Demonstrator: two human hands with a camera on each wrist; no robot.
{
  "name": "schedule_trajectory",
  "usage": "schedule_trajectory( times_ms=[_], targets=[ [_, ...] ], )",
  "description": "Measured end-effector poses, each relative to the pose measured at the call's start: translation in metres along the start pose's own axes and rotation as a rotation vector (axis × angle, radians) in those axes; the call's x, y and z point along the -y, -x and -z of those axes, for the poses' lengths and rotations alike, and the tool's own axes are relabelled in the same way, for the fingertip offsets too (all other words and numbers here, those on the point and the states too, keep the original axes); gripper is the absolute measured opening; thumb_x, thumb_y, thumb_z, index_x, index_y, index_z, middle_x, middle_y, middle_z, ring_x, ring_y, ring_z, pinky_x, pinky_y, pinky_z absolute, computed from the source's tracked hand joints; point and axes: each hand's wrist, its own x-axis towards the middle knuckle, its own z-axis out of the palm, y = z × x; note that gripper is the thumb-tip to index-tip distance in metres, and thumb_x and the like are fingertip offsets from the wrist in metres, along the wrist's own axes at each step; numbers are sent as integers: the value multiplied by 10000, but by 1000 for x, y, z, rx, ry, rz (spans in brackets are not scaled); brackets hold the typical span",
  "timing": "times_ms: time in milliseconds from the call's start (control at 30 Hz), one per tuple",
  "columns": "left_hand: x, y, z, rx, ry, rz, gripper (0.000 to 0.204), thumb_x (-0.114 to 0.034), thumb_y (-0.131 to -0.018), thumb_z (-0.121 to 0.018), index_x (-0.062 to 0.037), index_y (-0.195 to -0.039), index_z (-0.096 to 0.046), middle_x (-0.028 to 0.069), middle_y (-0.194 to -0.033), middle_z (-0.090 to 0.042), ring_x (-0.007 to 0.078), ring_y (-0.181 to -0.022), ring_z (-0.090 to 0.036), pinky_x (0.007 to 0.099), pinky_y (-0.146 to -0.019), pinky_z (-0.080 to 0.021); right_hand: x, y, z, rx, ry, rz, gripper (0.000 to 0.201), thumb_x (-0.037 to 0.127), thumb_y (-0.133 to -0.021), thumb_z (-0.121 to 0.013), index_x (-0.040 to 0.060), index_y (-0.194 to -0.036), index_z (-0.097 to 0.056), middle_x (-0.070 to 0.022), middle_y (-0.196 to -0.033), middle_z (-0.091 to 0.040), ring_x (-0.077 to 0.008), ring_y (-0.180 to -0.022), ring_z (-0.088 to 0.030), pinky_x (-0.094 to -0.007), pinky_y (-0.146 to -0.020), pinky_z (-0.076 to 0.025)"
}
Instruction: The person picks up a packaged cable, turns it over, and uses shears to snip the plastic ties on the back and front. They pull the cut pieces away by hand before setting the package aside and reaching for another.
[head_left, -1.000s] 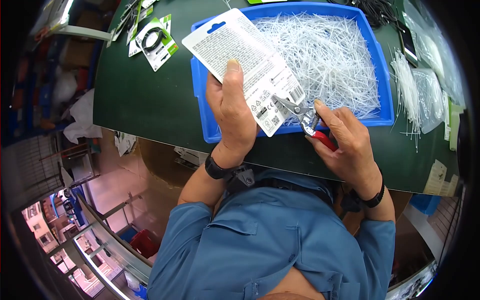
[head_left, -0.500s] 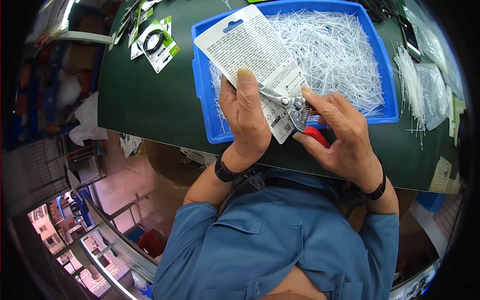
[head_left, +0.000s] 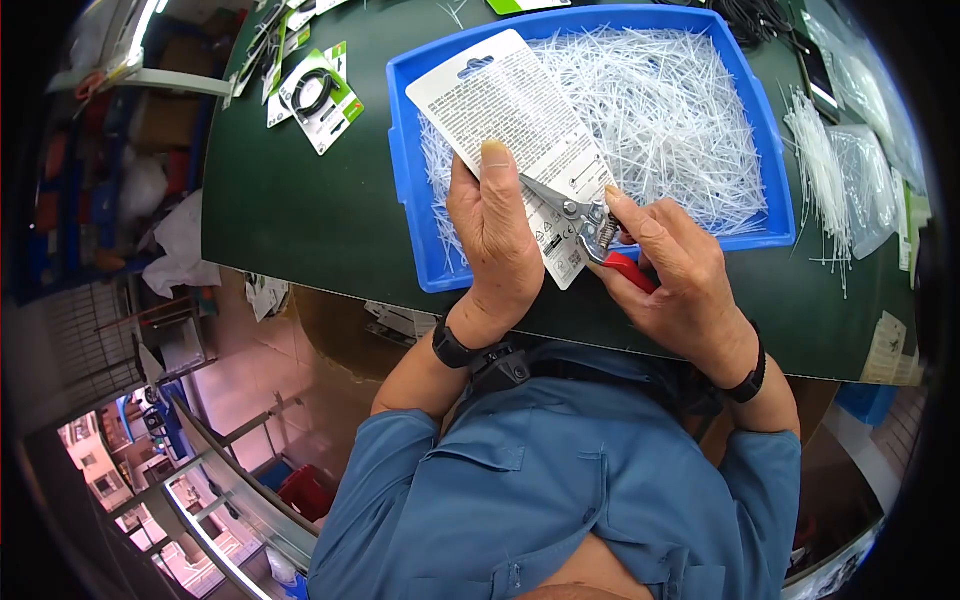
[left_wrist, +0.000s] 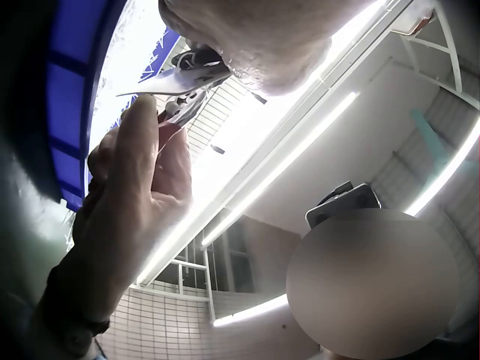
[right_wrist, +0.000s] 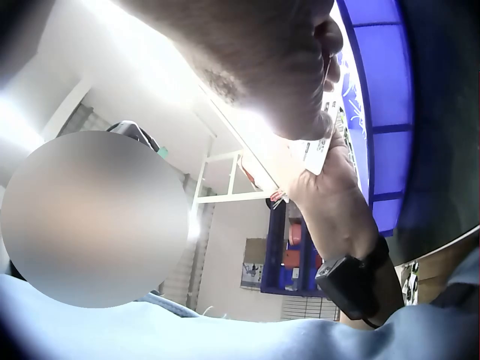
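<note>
In the head view my left hand [head_left: 498,235] grips a white blister card [head_left: 505,95], its thumb lying across the printed back. A hang hole is cut near the card's upper end. My right hand [head_left: 680,280] holds cutters [head_left: 603,235] with red handles and a coil spring, fingers wrapped round the handles. The cutters' blades lie over the lower part of the card, their tips right beside the left thumb. In the left wrist view the blades [left_wrist: 176,81] show between the hands. The left fingers behind the card are hidden in the head view.
A blue tray [head_left: 408,215] full of thin white plastic strips [head_left: 660,120] stands beyond the hands. Carded black cables [head_left: 318,95] lie at the left on the green table [head_left: 300,215]. On the right are a bundle of white strips [head_left: 820,175], clear bags [head_left: 862,185] and a phone [head_left: 818,80].
The card and left hand have moved right and slightly towards the body. The cutters' tips have shifted up and left, from the card's lower printing to beside the left thumb.
</note>
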Motion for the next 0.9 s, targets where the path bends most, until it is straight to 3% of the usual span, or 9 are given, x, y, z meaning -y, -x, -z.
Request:
schedule_trajectory(
  times_ms=[233, 367, 500, 600, 633, 733, 900],
  targets=[
    [-14, -15, 17, 106, -9, 37, 406, -258, -1093, -595, 16, -1384, -522, 107, -1256, -661, 145, -1100, -629, 324, -994, -504, -3, -12, 24, -85, -115, 7, 732, -19, -701, -852, 41, -1400, -643, -89, -939, -643, -177, -721, -593, -295, -646, -503],
    [-42, -38, 36, 154, 46, 185, 375, -173, -1061, -645, -11, -1384, -544, 107, -1261, -679, 180, -1115, -655, 356, -1035, -505, 4, -43, 61, -124, -51, 43, 709, 7, -704, -856, 31, -1383, -654, -89, -945, -639, -163, -756, -591, -287, -680, -501],
    [-64, -59, 51, 44, 19, 297, 307, -252, -1090, -593, -36, -1308, -589, 69, -1104, -708, 212, -1027, -673, 381, -980, -528, 18, -73, 75, -99, -23, 107, 693, 42, -710, -861, 32, -1372, -655, -90, -950, -638, -166, -774, -590, -288, -695, -498],
    [-67, -70, 70, 48, 332, 334, 302, -341, -1130, -480, -84, -1064, -624, 12, -869, -634, 182, -845, -610, 360, -851, -518, 31, -89, 66, -73, -16, 160, 682, 59, -708, -870, 34, -1356, -659, -94, -962, -648, -177, -784, -602, -300, -694, -499],
    [-66, -72, 75, 24, 333, 324, 302, -341, -1130, -480, -84, -1064, -624, 12, -869, -634, 182, -845, -610, 360, -851, -518, 34, -93, 62, -56, -8, 182, 677, 67, -707, -874, 35, -1348, -661, -96, -968, -652, -182, -789, -608, -306, -693, -499],
    [-54, -71, 88, 455, 822, 252, 482, -419, -1161, -302, -139, -844, -534, -22, -709, -469, 156, -705, -470, 332, -739, -452, 46, -90, 47, 116, -58, 146, 672, 78, -704, -882, 40, -1338, -664, -111, -962, -653, -218, -800, -622, -333, -698, -503],
    [-60, -79, 86, 577, 691, 129, 532, -407, -1169, -217, -164, -766, -466, -26, -681, -410, 145, -680, -405, 313, -716, -415, 47, -74, 25, 314, -31, 161, 687, 103, -686, -905, 50, -1328, -666, -142, -944, -641, -300, -809, -632, -390, -704, -503]
  ],
)
